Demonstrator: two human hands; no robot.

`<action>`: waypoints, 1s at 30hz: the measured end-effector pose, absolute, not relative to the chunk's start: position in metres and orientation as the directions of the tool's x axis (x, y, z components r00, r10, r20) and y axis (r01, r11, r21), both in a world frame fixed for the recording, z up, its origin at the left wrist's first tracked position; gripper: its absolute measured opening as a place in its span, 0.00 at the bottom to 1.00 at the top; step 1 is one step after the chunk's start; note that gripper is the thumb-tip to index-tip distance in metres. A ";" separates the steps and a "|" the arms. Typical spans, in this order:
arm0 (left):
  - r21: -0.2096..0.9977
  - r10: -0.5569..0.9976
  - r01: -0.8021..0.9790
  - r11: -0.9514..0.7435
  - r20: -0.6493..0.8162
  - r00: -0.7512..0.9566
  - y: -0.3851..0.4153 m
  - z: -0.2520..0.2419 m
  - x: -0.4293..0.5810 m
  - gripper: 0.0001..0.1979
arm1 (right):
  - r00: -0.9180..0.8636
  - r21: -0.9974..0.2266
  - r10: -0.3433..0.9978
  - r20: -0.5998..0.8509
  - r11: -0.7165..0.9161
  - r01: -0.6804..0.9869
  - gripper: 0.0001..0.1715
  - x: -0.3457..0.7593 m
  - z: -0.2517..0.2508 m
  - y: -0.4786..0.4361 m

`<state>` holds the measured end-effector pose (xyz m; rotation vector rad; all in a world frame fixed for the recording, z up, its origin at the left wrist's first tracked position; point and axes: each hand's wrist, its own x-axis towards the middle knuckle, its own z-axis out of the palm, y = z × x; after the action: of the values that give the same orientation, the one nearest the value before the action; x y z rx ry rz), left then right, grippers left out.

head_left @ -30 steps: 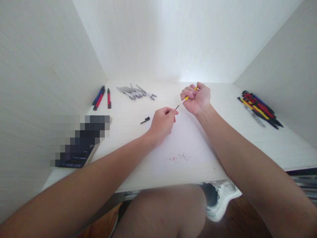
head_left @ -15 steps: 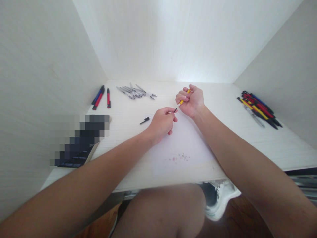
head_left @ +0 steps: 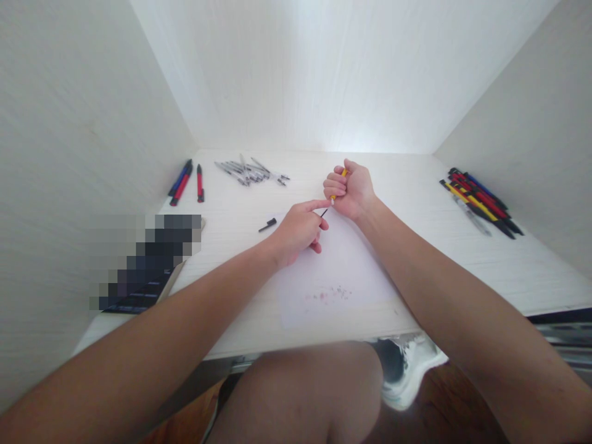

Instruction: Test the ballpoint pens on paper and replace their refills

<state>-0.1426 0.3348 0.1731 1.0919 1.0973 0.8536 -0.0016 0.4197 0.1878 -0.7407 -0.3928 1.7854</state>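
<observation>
Over the top of the white paper (head_left: 296,302), my right hand (head_left: 354,188) is closed around a yellow pen barrel (head_left: 343,173). A small whitish tip sticks out of the barrel's lower end. My left hand (head_left: 300,231) pinches a thin black pen part (head_left: 324,213), its kind not clear, between thumb and curled fingers. The left index finger is stretched out and meets the whitish tip. Left of that hand lies a black pen piece with a clip (head_left: 267,225) and a thin stem.
Several clear pens (head_left: 247,171) lie in a pile at the back. Red and blue pens (head_left: 181,183) rest at the left, above a blurred dark device (head_left: 139,296). At the right is a pile of red, yellow, blue and clear pens (head_left: 481,200). Walls enclose the desk.
My left index finger has stretched forward to the barrel's whitish tip. The thin black part now sits lower in the left hand, and the yellow barrel is tilted more upright.
</observation>
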 end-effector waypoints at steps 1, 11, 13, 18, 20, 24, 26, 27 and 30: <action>0.963 0.930 -0.024 0.267 -0.251 0.267 0.335 0.172 -0.143 0.35 | -0.186 -0.609 0.939 -0.289 -0.331 -0.721 0.22 -0.001 0.188 0.420; 0.963 0.952 -0.093 0.254 -0.232 0.198 0.333 0.172 -0.142 0.34 | -0.137 -0.746 0.928 -0.346 -0.360 -0.560 0.21 0.002 0.184 0.426; 0.971 0.972 -0.133 0.198 -0.178 0.150 0.334 0.174 -0.141 0.30 | -0.138 -0.807 0.940 -0.313 -0.340 -0.483 0.20 0.003 0.185 0.425; 0.958 0.998 -0.280 0.064 -0.063 0.010 0.336 0.180 -0.142 0.17 | -0.402 -0.917 0.901 -0.161 -0.288 -0.277 0.19 0.005 0.191 0.415; 0.942 0.998 -0.331 0.062 -0.065 0.001 0.336 0.182 -0.143 0.14 | -0.490 -0.947 0.865 -0.106 -0.238 -0.215 0.17 0.005 0.193 0.411; 0.911 0.993 -0.394 0.121 -0.116 0.036 0.337 0.184 -0.144 0.08 | -0.550 -0.974 0.834 -0.044 -0.157 -0.162 0.13 0.004 0.193 0.407; 0.895 0.988 -0.420 0.151 -0.145 0.046 0.337 0.185 -0.144 0.05 | -0.549 -0.975 0.835 -0.037 -0.150 -0.162 0.13 0.004 0.192 0.407; 0.887 0.987 -0.433 0.160 -0.155 0.047 0.338 0.185 -0.144 0.03 | -0.548 -0.975 0.836 -0.039 -0.152 -0.162 0.13 0.004 0.191 0.407; 0.876 0.980 -0.442 0.194 -0.191 0.053 0.339 0.183 -0.143 0.01 | -0.540 -0.976 0.840 -0.052 -0.157 -0.150 0.15 0.002 0.190 0.406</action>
<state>-0.1434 0.3388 0.1834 0.7312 0.9488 1.2428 0.0020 0.4062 0.1899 -0.8221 -1.3970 1.7813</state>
